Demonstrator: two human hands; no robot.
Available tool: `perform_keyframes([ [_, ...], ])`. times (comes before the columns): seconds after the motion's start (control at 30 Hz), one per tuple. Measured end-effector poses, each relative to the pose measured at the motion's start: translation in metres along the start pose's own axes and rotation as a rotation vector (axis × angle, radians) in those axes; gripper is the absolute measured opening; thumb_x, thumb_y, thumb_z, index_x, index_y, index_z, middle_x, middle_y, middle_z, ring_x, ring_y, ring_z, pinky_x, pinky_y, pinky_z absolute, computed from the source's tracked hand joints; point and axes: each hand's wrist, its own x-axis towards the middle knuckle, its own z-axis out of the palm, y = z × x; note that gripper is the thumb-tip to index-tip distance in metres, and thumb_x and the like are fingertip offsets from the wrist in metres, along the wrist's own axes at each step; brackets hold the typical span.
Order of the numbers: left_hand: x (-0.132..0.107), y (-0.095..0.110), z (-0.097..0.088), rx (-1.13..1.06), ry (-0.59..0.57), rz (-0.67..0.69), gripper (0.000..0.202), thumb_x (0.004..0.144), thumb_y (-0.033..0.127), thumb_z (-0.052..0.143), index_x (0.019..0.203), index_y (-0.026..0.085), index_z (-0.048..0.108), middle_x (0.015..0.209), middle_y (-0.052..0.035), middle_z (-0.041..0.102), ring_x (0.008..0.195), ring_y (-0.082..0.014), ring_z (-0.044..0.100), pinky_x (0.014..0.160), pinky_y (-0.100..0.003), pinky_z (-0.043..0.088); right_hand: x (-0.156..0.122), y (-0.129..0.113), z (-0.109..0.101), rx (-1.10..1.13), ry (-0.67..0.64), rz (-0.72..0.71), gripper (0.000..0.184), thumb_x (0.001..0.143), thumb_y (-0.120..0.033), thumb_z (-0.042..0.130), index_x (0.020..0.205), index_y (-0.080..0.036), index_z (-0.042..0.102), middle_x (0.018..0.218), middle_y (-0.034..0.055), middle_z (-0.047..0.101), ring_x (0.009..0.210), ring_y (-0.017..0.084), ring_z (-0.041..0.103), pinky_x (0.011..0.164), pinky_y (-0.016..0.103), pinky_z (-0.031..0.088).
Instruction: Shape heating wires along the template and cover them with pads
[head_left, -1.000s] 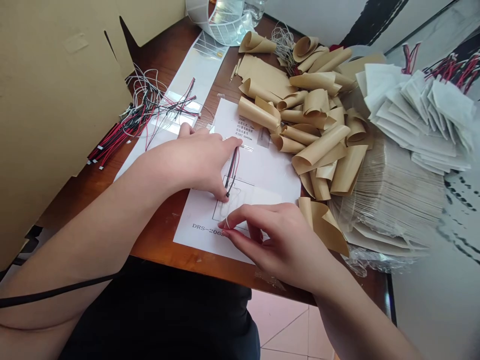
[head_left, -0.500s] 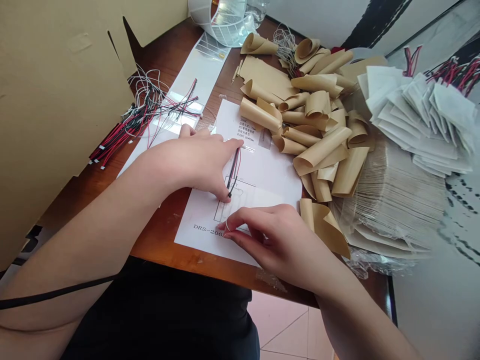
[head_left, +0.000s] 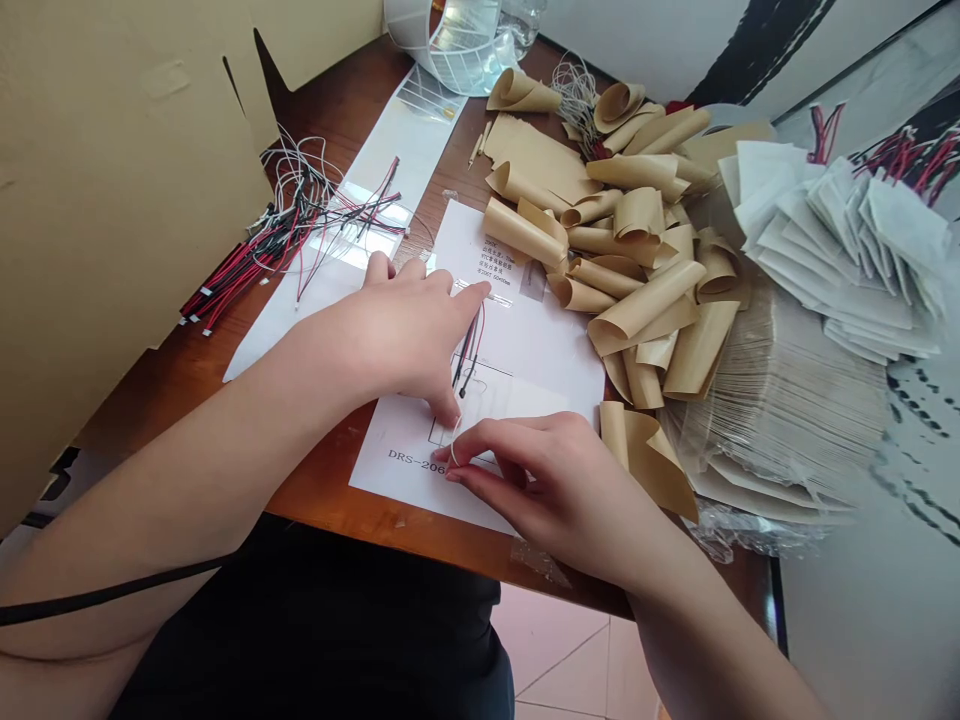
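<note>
My left hand (head_left: pixel 416 320) lies over a printed sheet (head_left: pixel 559 340) with its fingers spread. Its index fingertip rests by the upper end of a wire harness (head_left: pixel 471 345) with red and black leads, near a clear strip on the sheet. The thumb touches down beside the harness's lower end, close to a small black sleeve. My right hand (head_left: pixel 532 475) pinches a thin white wire (head_left: pixel 454 445) between thumb and index finger at the lower part of the drawing. The wire curves up toward my left thumb; whether it joins the harness is hard to see.
Loose wire harnesses (head_left: pixel 255 255) lie on a label strip (head_left: pixel 397 150) at left, beside a cardboard box (head_left: pixel 127 220). A label roll (head_left: pixel 450 45) stands behind. Curled brown paper pieces (head_left: pixel 645 300) are heaped at right, next to stacked sheets (head_left: pixel 795 400) and white pouches (head_left: pixel 832 240) with wires.
My left thumb has slid slightly down toward my right hand, off the small black sleeve, which now shows more. The right hand keeps its pinch on the white wire. The view has shifted slightly.
</note>
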Motion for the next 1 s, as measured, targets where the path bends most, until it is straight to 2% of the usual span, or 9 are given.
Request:
perform_keyframes([
  [0.27,-0.002,-0.003,-0.004,-0.04,-0.024,0.021,0.122,0.054,0.065,0.076,0.161,0.031,0.026,0.146,-0.0112,0.055,0.143,-0.0489,0.032,0.121,-0.064,0.015,0.0,-0.005,-0.01,0.024,0.019,0.021,0.009,0.091,-0.017,0.067,0.084,-0.021,0.071,0.069,-0.0039,0.073,0.053,0.007,0.056,0.053,0.018,0.043],
  [0.47,-0.002,-0.001,-0.003,-0.027,-0.028,0.006,0.127,0.054,0.065,0.076,0.163,0.028,0.021,0.149,-0.0125,0.052,0.143,-0.0493,0.032,0.12,-0.062,0.02,0.001,-0.001,-0.01,0.031,0.006,0.018,0.008,0.091,-0.018,0.067,0.084,-0.02,0.071,0.064,-0.0046,0.069,0.052,0.006,0.054,0.052,0.017,0.041],
  [0.63,0.0,0.0,0.002,-0.013,0.008,0.0,0.131,0.052,0.069,0.077,0.163,0.031,0.02,0.149,-0.0117,0.052,0.144,-0.0512,0.03,0.121,-0.064,0.016,0.003,-0.001,-0.007,0.055,-0.005,0.024,0.009,0.091,-0.016,0.067,0.085,-0.021,0.071,0.067,-0.0044,0.069,0.052,0.006,0.053,0.052,0.017,0.041],
  [0.8,0.0,0.0,0.001,-0.012,0.001,0.008,0.129,0.052,0.066,0.077,0.163,0.028,0.022,0.147,-0.0135,0.053,0.142,-0.0504,0.033,0.12,-0.063,0.019,0.003,0.001,-0.006,0.057,-0.006,0.03,0.009,0.092,-0.019,0.067,0.084,-0.021,0.071,0.064,-0.0048,0.067,0.051,0.006,0.052,0.052,0.017,0.04],
  [1.0,0.001,0.0,0.002,-0.011,0.005,-0.002,0.133,0.049,0.071,0.078,0.163,0.033,0.02,0.149,-0.0111,0.052,0.145,-0.0525,0.029,0.12,-0.063,0.015,0.001,0.001,-0.013,0.027,0.015,0.076,0.01,0.093,-0.023,0.066,0.084,-0.02,0.071,0.06,-0.0037,0.065,0.05,0.008,0.053,0.051,0.019,0.04],
])
